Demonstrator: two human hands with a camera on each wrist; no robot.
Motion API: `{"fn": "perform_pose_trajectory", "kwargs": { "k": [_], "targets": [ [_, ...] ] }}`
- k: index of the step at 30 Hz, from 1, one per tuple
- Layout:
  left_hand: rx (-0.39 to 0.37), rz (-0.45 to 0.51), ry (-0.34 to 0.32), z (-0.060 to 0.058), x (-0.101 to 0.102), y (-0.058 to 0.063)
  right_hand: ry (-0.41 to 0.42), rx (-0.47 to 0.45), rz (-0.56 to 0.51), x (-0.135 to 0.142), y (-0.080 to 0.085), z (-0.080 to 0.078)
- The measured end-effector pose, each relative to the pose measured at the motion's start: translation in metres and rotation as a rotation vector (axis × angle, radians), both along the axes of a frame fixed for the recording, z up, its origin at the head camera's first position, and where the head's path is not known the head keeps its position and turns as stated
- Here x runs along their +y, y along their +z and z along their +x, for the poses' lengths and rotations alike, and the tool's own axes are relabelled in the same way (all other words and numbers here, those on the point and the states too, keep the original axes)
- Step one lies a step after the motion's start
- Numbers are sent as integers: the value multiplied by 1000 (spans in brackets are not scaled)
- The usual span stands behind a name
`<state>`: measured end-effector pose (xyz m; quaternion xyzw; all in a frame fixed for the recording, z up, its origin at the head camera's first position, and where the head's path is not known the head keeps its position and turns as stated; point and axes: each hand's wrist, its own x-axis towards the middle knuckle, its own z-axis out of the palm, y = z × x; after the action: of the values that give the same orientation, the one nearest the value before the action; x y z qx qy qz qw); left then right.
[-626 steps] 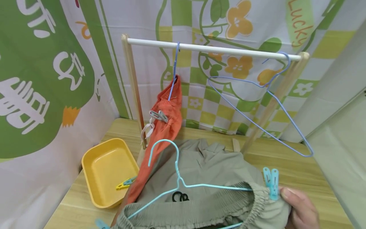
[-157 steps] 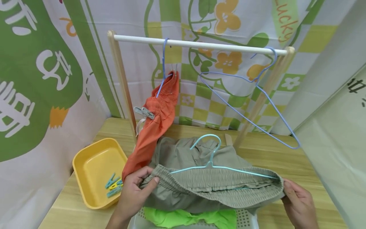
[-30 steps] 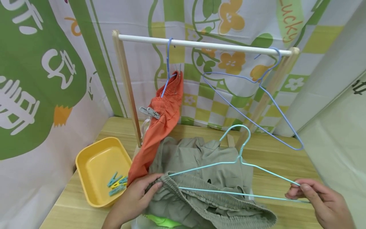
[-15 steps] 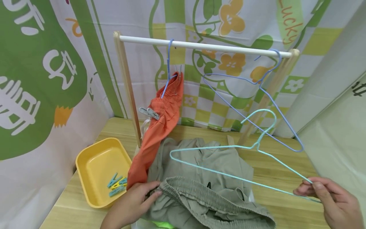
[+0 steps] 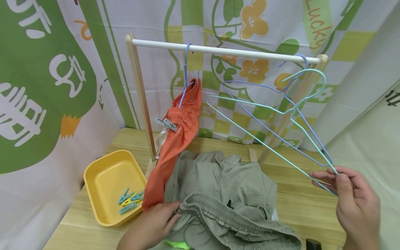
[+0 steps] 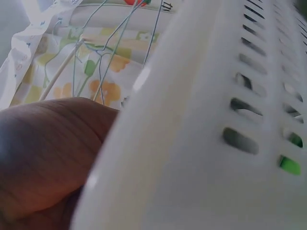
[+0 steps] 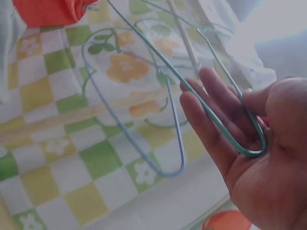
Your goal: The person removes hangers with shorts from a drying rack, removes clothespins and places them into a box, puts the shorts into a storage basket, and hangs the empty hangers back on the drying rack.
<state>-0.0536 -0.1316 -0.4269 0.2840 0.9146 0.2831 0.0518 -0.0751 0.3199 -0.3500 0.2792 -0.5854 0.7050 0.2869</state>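
Grey-green pants [image 5: 218, 180] with an elastic waistband lie bunched at the lower middle of the head view. At the waistband's left end my left hand [image 5: 156, 222] pinches the cloth. My right hand [image 5: 356, 201] holds a bare turquoise wire hanger [image 5: 293, 110] by its right corner, raised in front of the rack. The right wrist view shows that hanger [image 7: 211, 112] lying between thumb and fingers. In the left wrist view, part of my left hand [image 6: 43, 148] is beside a white perforated basket [image 6: 192, 158]; its fingertips are hidden.
A rack with a white rod [image 5: 234, 52] stands behind, carrying orange pants [image 5: 175, 139] on a blue hanger, clipped with a grey clothespin [image 5: 166, 124], and an empty blue hanger [image 5: 312, 133]. The yellow basin [image 5: 106, 177] at left holds several clothespins [image 5: 128, 208]. Bright green cloth [image 5: 178, 245] peeks out below.
The turquoise clothespins have come off the waistband; several now lie in the basin. My right hand has drawn the turquoise hanger out of the pants and raised it toward the rod.
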Motion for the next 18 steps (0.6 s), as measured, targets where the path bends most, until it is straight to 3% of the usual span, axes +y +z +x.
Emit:
{"fn": "perform_pose_trajectory", "kwargs": {
  "k": [4, 11, 15, 18],
  "targets": [
    [14, -37, 1, 1, 2, 1, -55, 4, 10, -8, 13, -12],
    [-91, -71, -14, -3, 4, 12, -128, -54, 71, -16, 31, -30],
    [-82, -58, -23, -9, 6, 22, -175, -66, 112, -19, 36, -38],
    [-14, -34, -55, -12, 7, 32, -191, -79, 119, -22, 40, -43]
  ]
}}
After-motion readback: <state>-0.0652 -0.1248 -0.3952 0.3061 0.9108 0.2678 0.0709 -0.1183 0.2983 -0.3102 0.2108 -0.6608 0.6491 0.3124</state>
